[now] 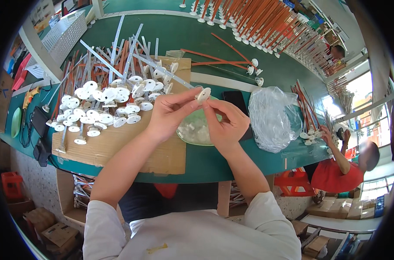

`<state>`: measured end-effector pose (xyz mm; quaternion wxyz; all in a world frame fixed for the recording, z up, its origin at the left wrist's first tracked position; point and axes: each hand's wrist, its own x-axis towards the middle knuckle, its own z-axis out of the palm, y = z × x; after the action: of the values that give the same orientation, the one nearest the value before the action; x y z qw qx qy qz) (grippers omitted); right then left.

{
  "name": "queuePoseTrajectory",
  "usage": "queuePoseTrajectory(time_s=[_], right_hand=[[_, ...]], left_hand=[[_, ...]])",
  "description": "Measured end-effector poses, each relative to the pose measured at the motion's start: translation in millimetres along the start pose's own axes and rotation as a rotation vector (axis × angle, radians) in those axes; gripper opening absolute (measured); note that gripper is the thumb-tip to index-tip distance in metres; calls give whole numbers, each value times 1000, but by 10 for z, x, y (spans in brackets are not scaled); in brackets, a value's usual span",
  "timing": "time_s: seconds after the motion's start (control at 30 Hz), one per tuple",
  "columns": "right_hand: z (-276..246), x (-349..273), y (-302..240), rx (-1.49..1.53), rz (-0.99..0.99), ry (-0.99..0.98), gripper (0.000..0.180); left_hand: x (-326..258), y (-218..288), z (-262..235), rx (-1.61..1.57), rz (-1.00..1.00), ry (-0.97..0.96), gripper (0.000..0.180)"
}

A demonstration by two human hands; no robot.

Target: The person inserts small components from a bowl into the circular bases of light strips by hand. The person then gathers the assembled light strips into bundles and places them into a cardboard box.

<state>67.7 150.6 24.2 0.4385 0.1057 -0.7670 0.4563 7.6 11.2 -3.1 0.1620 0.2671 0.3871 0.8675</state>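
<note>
Between my two hands is a white round disc (203, 94) on the end of a flat grey strip (166, 73), which slants away to the upper left. My left hand (170, 113) is closed, its fingertips pinching the strip end by the disc. From the other side, my right hand (226, 121) pinches the disc's lower edge. Below the hands stands a pale green bowl (196, 142) with small whitish pieces in it, partly hidden by my hands. To the left, a pile of similar disc-ended strips (108, 94) lies on a flat piece of cardboard (162, 156).
A clear plastic bag (272, 119) lies right of a dark phone-like slab (235, 99). Several orange strips with white discs (225, 63) lie behind; many more (257, 26) stand in rows at the far right. A person in red (337, 173) works at the right. A white basket (62, 41) stands far left.
</note>
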Motion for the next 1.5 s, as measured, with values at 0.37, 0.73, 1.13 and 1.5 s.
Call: queuePoseTrajectory(time_s=[0.37, 0.73, 1.13, 1.5], right_hand=[[-72, 101, -71, 250, 335, -265, 16], [41, -12, 48, -171, -179, -61, 8], [56, 192, 95, 266, 298, -202, 24], [989, 932, 664, 242, -29, -870, 21]], left_hand=[[25, 84, -98, -154, -114, -76, 33], [-21, -43, -65, -118, -65, -73, 33], [42, 48, -124, 341, 84, -62, 29], [67, 295, -97, 1570, 867, 132, 40]])
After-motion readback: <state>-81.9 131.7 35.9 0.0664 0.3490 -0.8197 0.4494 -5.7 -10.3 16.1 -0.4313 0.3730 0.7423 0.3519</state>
